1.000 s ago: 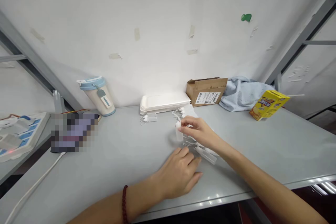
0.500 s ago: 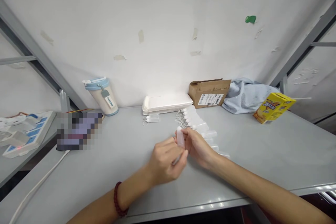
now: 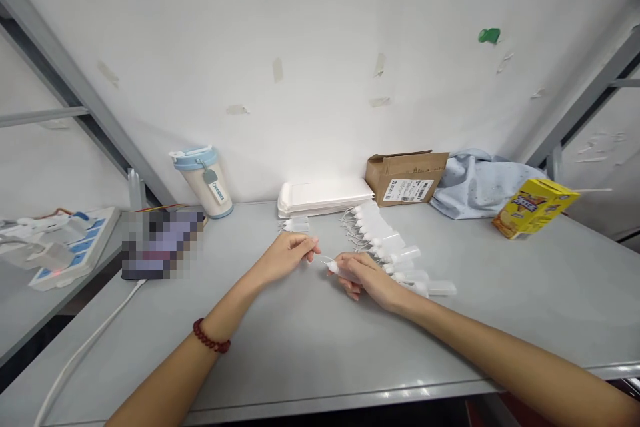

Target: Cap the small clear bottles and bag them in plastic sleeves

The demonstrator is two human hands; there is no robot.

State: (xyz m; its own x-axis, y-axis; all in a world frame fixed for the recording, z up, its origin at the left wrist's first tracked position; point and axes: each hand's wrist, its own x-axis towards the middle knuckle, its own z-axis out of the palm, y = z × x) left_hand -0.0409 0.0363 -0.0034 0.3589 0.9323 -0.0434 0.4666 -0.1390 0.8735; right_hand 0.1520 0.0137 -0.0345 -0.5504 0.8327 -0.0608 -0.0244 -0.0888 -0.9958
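Note:
My right hand (image 3: 363,275) is closed around a small translucent plastic sleeve (image 3: 345,273) with a white end and a thin white string; the fingers hide much of it. To its left, my left hand (image 3: 293,255) is closed in a pinch at the far end of the string (image 3: 325,259), which spans the gap between the hands. Beside and beyond my right hand lies a row of similar sleeves (image 3: 385,240), overlapping, with their strings pointing left. A few more small sleeves (image 3: 296,224) lie just beyond my left hand.
White flat boxes (image 3: 327,195) lie along the wall beside an opened cardboard box (image 3: 407,180) and a light blue cloth (image 3: 480,183). A yellow drink carton (image 3: 533,209) with a straw stands right. A tumbler (image 3: 205,183), a blurred phone (image 3: 165,245) with a cable and a power strip (image 3: 75,250) are left.
My left hand has moved up and left, away from the sleeve to its string. My right hand has tipped the sleeve from upright to lying sideways, white end left. The view has shifted slightly.

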